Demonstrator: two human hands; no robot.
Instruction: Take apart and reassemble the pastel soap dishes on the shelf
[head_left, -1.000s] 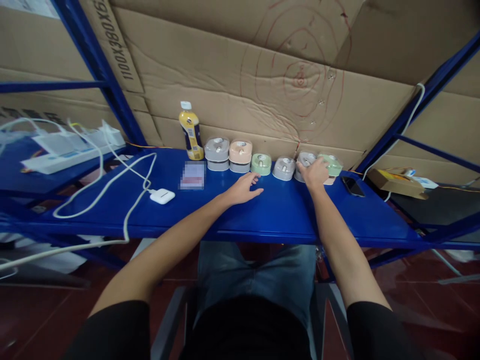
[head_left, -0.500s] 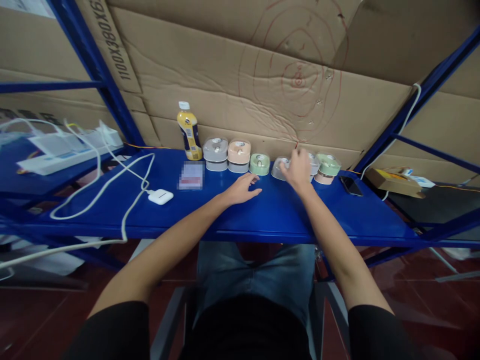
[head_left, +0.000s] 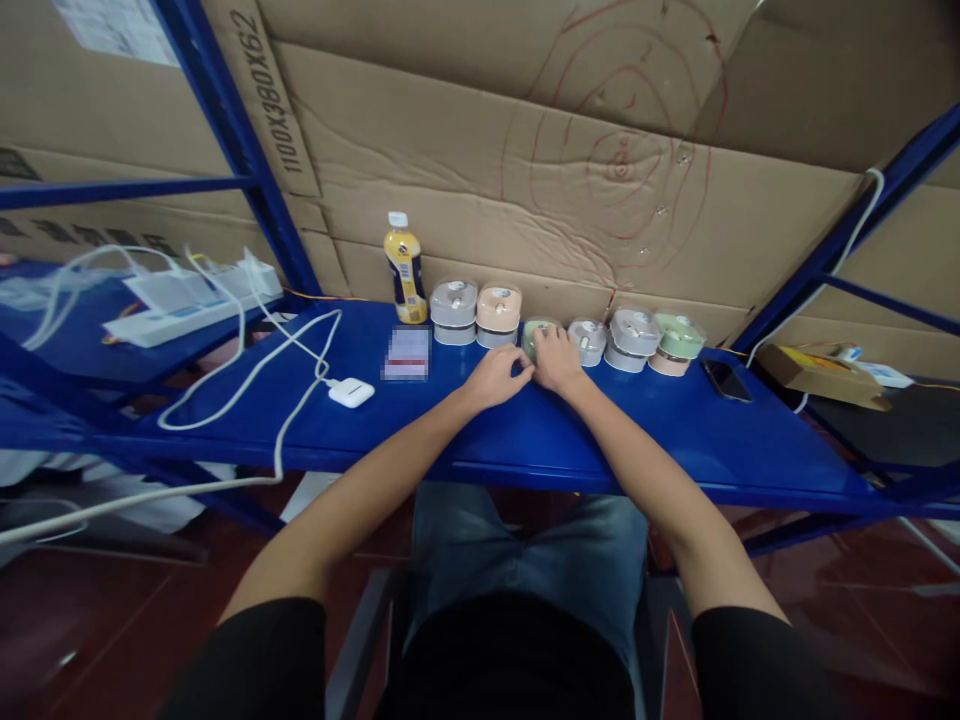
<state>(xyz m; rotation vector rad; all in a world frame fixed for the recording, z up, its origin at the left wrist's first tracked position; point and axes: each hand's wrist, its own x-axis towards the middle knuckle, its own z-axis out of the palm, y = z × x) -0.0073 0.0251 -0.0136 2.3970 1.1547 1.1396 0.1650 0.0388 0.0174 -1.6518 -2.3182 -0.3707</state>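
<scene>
My right hand (head_left: 556, 358) is over a small green lidded box (head_left: 531, 332), its fingers curved round the top and right side; the hand hides much of the box. Just left of it, my left hand (head_left: 496, 378) rests low by the table, fingers bent and thumb apart, with nothing seen in it. A low grey box (head_left: 590, 341) stands to the right, then a grey box stack (head_left: 632, 338) and a green box on a peach one (head_left: 678, 342). Left of the green box are a peach box on a grey one (head_left: 499, 308) and another grey stack (head_left: 454, 305).
A yellow bottle (head_left: 406, 272) stands behind a blurred card (head_left: 407, 353). White earphone case (head_left: 351, 392) and cables (head_left: 281, 425) lie left on the blue table (head_left: 480, 440). A phone (head_left: 727, 381) lies right. Cardboard (head_left: 465, 220) backs the table.
My right hand has moved left from the grey stack, past the low grey box, onto the green box. My left hand stays nearly in place. The view has shifted slightly.
</scene>
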